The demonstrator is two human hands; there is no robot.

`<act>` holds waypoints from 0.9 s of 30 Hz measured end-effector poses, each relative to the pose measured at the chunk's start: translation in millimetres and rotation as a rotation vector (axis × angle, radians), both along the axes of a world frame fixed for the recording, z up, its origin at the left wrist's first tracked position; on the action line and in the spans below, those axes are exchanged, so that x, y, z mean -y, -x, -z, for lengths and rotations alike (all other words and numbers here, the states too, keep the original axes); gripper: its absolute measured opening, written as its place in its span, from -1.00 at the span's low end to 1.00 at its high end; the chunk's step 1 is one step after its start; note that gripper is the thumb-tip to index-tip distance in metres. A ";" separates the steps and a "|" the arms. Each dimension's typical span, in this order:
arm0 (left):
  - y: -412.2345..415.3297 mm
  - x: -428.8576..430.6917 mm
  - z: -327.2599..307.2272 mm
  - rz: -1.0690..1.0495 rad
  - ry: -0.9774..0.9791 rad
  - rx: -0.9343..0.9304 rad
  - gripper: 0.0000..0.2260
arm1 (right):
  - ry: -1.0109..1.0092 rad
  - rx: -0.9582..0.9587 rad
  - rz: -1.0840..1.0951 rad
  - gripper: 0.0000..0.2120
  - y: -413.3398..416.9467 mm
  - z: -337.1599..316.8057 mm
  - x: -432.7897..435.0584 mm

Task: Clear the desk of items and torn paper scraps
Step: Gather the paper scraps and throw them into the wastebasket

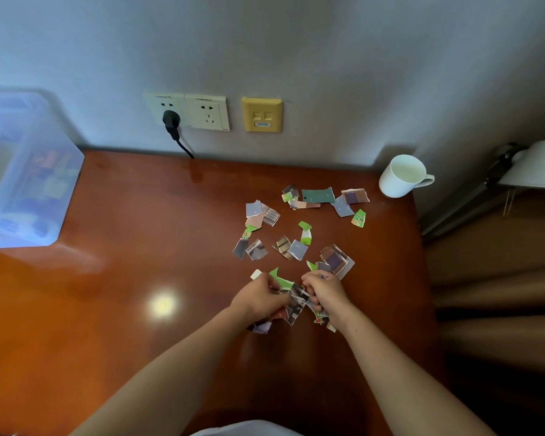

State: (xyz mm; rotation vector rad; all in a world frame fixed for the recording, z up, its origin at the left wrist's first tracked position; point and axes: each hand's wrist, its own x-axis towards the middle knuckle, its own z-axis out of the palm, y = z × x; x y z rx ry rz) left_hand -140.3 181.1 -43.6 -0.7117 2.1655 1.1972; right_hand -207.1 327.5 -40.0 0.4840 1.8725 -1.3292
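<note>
Gathering now: left hand (258,298) and right hand (327,295) both pinch torn pieces (296,302). Next, loose scraps (298,249) at twelve o'clock need collecting.

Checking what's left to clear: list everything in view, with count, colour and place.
paper scraps: many, mixed green, grey, brown; scattered on the desk's right half, some in the hands
mug: one, white; desk's back right corner
plastic box: one, clear; desk's back left
desk: one, reddish brown
wall sockets: two, cream; wall behind desk, left one holding a black plug
wall plate: one, yellow; right of the sockets
left hand: one; grips scraps
right hand: one; grips scraps
</note>
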 end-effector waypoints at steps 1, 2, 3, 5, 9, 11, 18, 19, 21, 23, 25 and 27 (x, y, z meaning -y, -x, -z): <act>-0.1 -2.8 -0.2 0.074 0.098 0.001 -0.63 | -0.022 -0.016 -0.013 -0.88 -0.3 0.1 -0.7; 0.0 -5.9 0.3 0.150 0.190 -0.018 -0.60 | -0.038 -0.035 -0.026 -0.87 -0.2 0.2 -1.7; 0.3 -9.3 -0.8 0.219 0.277 -0.046 -0.59 | -0.048 -0.053 -0.035 -0.87 -0.3 -0.4 -3.0; 1.3 -16.3 -1.3 0.330 0.418 -0.101 -0.57 | -0.071 -0.087 -0.040 -0.88 -0.1 -1.1 -6.2; 4.5 -30.2 0.2 0.423 0.549 -0.124 -0.56 | -0.120 -0.130 0.005 -0.87 -0.8 0.4 -14.9; 7.4 -33.9 0.3 0.424 0.559 -0.092 -0.58 | -0.140 -0.141 0.031 -0.85 -1.2 -0.3 -19.5; 17.0 -35.9 -4.2 0.475 0.554 0.004 -0.76 | -0.293 -0.231 -0.108 -0.85 -1.3 4.4 -31.4; 16.4 -34.5 -4.4 0.456 0.521 0.014 -0.81 | -0.341 -0.246 -0.168 -0.83 -1.9 5.0 -33.6; 14.8 -30.9 -3.8 0.387 0.441 0.049 -0.80 | -0.462 -0.267 -0.284 -0.77 -4.0 3.9 -38.0; 13.4 -27.3 -4.0 0.316 0.366 0.062 -0.78 | -0.608 -0.309 -0.388 -0.63 -7.1 3.0 -41.8; 12.7 -25.7 -7.2 0.257 0.318 0.053 -0.78 | -0.692 -0.349 -0.446 -0.51 -11.3 3.5 -44.3; 13.3 -25.5 -8.9 0.194 0.269 0.058 -0.75 | -0.731 -0.367 -0.465 -0.48 -15.5 5.6 -44.4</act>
